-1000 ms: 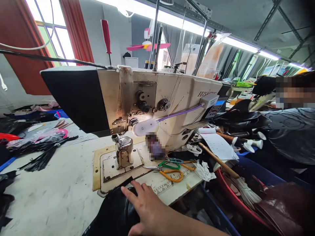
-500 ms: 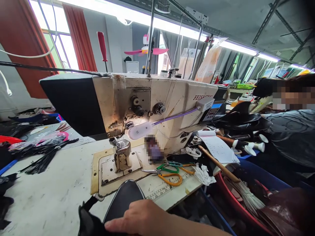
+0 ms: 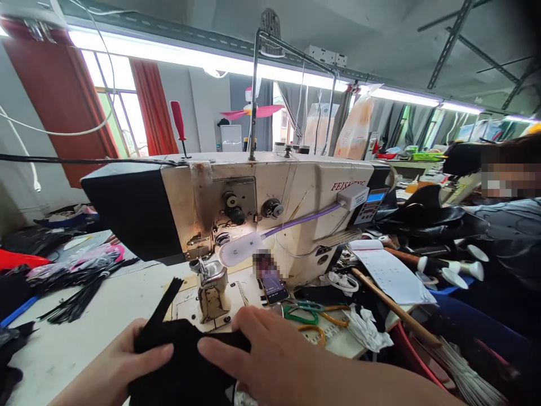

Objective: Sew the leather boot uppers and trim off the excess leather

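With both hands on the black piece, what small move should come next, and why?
Probably fold down the strip, since it juts up from the black piece near the metal post, while the left hand and right hand hold that piece.

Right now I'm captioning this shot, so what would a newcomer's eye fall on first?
The cream sewing machine spans the middle, with a white lamp on a purple stem across its front. Below, at the bottom edge, the left hand and right hand hold a black piece. On the machine's top, a red-handled tool stands up.
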Tool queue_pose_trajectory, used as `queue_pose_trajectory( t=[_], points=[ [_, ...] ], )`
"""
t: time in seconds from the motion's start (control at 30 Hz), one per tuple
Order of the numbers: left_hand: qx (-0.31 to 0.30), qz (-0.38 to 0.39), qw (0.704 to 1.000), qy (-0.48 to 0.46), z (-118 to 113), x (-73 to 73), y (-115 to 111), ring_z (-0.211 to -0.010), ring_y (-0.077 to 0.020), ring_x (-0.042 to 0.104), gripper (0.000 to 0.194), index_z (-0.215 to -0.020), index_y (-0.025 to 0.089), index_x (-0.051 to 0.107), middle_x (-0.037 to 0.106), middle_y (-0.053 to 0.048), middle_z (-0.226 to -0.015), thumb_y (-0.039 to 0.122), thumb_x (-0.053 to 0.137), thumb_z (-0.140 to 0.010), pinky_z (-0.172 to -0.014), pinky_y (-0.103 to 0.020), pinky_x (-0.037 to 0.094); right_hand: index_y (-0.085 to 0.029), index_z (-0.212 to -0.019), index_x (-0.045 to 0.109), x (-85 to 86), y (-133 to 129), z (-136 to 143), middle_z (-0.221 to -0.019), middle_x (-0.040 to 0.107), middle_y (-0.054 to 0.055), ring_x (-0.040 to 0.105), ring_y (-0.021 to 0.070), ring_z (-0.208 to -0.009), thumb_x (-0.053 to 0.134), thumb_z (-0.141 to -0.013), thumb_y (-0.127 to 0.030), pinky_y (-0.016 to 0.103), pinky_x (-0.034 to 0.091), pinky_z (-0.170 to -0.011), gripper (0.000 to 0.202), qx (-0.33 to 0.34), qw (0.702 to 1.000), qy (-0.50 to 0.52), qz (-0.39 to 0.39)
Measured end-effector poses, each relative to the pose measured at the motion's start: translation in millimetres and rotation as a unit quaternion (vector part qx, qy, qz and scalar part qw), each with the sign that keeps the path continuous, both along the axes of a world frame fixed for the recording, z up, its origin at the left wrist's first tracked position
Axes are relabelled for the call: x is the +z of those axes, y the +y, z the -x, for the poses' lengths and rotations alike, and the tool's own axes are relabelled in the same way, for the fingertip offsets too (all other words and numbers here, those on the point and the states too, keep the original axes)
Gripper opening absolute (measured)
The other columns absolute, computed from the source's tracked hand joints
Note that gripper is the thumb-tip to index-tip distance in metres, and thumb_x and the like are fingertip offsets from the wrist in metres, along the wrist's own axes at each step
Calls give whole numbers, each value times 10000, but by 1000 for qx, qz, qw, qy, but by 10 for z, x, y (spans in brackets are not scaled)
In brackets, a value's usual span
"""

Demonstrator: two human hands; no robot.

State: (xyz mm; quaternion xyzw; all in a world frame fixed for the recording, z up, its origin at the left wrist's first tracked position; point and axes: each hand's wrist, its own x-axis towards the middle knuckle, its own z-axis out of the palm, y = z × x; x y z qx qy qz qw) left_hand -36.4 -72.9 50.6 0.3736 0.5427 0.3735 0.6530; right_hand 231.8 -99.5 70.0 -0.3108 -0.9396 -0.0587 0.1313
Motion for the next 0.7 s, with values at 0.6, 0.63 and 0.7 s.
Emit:
queue_pose_trajectory(
  t=[0.6, 0.63, 0.7],
  points=[
    [70, 17, 992, -106, -374, -197, 788, -759, -249, 732, 303, -913, 162, 643, 750, -57, -776, 218, 832, -684, -702, -340, 590, -213, -1391, 469, -312, 1027, -74, -1449, 491, 71, 459, 279, -1260, 539, -728, -150, 425, 369, -1045, 670, 14, 995, 90, 26],
    [77, 18, 992, -101, -368, -205, 793, -757, -256, 731, 319, -918, 162, 644, 750, -56, -773, 223, 841, -674, -702, -349, 592, -212, -1395, 466, -302, 1021, -75, -1453, 487, 74, 458, 278, -1269, 539, -727, -151, 422, 368, -1053, 675, 17, 996, 90, 24],
    [77, 14, 993, -90, -352, -203, 810, -749, -256, 732, 339, -911, 163, 650, 752, -56, -774, 227, 858, -651, -699, -345, 594, -219, -1403, 461, -292, 1015, -74, -1464, 475, 67, 448, 273, -1293, 535, -721, -148, 418, 348, -1085, 690, 16, 995, 93, 22]
  ],
)
